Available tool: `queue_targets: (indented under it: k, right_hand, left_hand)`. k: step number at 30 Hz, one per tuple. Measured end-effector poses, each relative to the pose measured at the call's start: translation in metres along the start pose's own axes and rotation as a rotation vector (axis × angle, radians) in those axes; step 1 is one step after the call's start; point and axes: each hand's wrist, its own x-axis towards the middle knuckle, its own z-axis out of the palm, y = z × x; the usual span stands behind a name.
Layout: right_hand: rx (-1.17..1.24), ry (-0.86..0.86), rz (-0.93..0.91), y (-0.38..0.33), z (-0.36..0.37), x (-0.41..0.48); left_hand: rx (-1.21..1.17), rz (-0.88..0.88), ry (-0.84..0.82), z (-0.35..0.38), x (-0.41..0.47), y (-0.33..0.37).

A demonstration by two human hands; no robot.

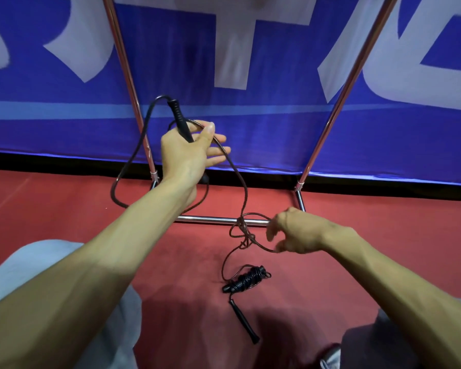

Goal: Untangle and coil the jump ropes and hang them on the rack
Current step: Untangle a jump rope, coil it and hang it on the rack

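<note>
**A Knot in the Jump Rope**

If the right hand (pixel 296 233) pulls too hard, the knot (pixel 244 235) could get tighter and harder to open. It is better to pull the loops apart gently. The rope also runs down to a wound-up bundle (pixel 246 279) on the red floor (pixel 357 235). A big tug might drag that bundle along or make a new tangle. The knot sits right in front of the low bar of the rack (pixel 208 219), so a loop could catch on the bar too.

The jump rope (pixel 235 170) is thin and dark. Near the top it has a thicker black part that hangs in a big loop. The left hand (pixel 189 150) is up high. Its thumb holds a black handle (pixel 180 121) against the palm, and its other fingers are spread out with the rope lying across them. From there the rope drops to the knot, a small messy bunch of loops. The right hand is low and pinches the rope just beside the knot. A loose handle (pixel 243 321) lies on the floor by the bundle. Nothing hangs on the part of the rack that shows.
</note>
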Motion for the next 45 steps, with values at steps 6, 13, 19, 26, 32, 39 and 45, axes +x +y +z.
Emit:
queue_targets:
  k: [6,13,19,26,32,39,45]
  right_hand:
    - [0.455,0.299,0.004,-0.010,-0.002,0.009]
    - [0.460,0.392,-0.065,-0.016,0.000,0.016]
    - [0.657,0.328,-0.235,-0.030,0.003,0.014]
    - [0.909,0.591,-0.118,-0.022,-0.020,0.008]
    - [1.212,0.823,-0.013,-0.005,-0.045,-0.006]
    - [1.459,0.787,-0.030,0.000,-0.051,-0.020]
    - [1.384,0.729,0.060,-0.001,-0.050,-0.015]
  left_hand:
    - [-0.147,-0.087,-0.105,0.008,-0.009,0.002]
    - [-0.423,-0.179,-0.111,0.006,-0.005,0.006]
    - [-0.531,-0.217,-0.113,0.008,-0.005,0.004]
    - [0.002,-0.075,-0.244,0.009,-0.009,-0.008]
    - [0.518,-0.027,-0.716,0.014,-0.023,-0.038]
    - [0.794,0.128,-0.745,0.020,-0.026,-0.041]
    - [0.684,0.087,-0.570,0.019,-0.027,-0.046]
